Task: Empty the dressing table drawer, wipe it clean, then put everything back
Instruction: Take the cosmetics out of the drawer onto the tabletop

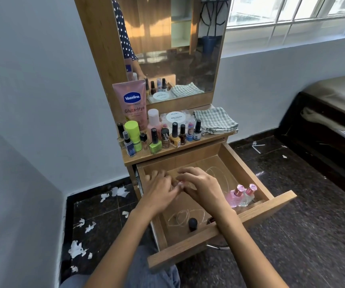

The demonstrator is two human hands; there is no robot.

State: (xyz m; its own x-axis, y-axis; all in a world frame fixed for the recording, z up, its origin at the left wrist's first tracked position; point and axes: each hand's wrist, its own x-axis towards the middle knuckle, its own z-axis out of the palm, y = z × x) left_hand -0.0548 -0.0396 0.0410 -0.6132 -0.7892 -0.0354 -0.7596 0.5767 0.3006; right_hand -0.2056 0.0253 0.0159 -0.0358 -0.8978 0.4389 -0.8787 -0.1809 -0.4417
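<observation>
- open wooden drawer (248, 169) still holds two pink glass bottles (240, 195) at its right side and a dark-capped bottle (192, 224) by the front.
- left hand (159, 192) and right hand (202, 188) meet mid-drawer; cannot tell what either grips.
- lift the remaining bottles upright onto the crowded wooden shelf (188, 147).

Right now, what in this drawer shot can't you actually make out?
- Head view: whatever the left hand and right hand handle; hidden between blurred fingers.
- Dark-capped bottle: body behind the drawer front.
- Small bottle labels on the shelf: too small.
</observation>
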